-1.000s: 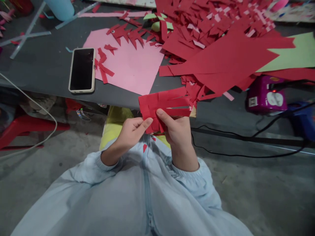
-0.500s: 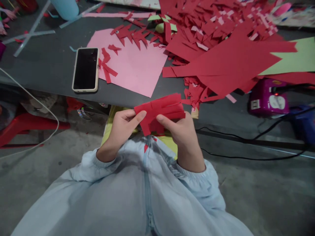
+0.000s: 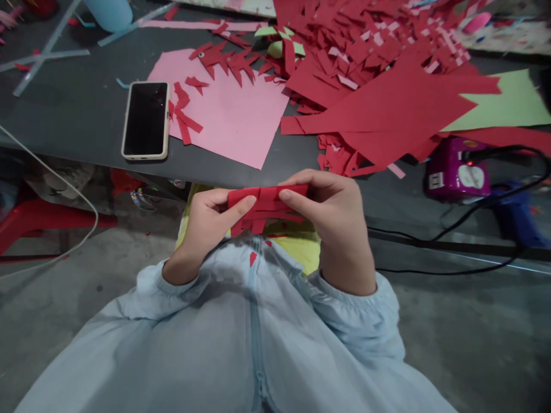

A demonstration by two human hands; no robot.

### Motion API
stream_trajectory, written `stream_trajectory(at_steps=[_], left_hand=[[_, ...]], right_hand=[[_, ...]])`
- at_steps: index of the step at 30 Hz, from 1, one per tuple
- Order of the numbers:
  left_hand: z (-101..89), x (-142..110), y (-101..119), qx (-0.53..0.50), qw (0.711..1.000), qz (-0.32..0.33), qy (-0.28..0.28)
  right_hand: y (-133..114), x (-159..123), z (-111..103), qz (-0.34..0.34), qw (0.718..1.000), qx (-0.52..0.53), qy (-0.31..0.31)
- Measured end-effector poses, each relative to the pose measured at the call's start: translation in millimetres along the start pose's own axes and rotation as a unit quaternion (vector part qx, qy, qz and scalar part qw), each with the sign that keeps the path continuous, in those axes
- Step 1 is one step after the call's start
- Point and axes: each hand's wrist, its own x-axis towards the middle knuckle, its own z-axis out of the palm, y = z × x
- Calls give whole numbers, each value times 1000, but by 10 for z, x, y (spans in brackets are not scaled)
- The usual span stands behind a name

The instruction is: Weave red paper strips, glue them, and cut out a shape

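Between my two hands, just in front of the table edge, is a folded piece of red paper (image 3: pixel 266 201) with slits cut into it and strips hanging below. My left hand (image 3: pixel 215 215) pinches its left end, thumb on the near face. My right hand (image 3: pixel 331 209) grips its upper right part, with the thumb in front and the fingers over the top edge. Beyond them lies a sheet of pink paper (image 3: pixel 232 126) bearing red cut-outs. Small red scraps (image 3: pixel 253 259) rest on my jacket.
A phone (image 3: pixel 146 120) lies left of the pink sheet. Red paper pieces (image 3: pixel 387 115) heap up at the right, over a green sheet (image 3: pixel 508 100). A purple power block (image 3: pixel 458 172) with black cords and a blue glue gun (image 3: pixel 519 215) sit farther right. A blue cup (image 3: pixel 109 12) stands at the back.
My right hand has moved up and turned over the top edge of the red paper. The paper is tilted, its strips now pointing down instead of to the right.
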Motion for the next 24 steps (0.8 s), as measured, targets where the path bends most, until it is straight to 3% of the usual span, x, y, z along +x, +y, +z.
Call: stream_trajectory(at_steps=[7,11,19,24], left_hand=[[-19,-32,39,24,1000,3,11],[-22,-31,84,25,1000,10,-10],[-24,-40,71,3,1000,-5,-10],[71,31,-10,-92,993,-21,65]], right_hand=[[-166,70,-66,-119,985,-126,5],[-189,80,-61,-163,973,-162,-24],[-227,87,-23,-155,968,-194,-39],[-213,49,16,-160,974,-159,12]])
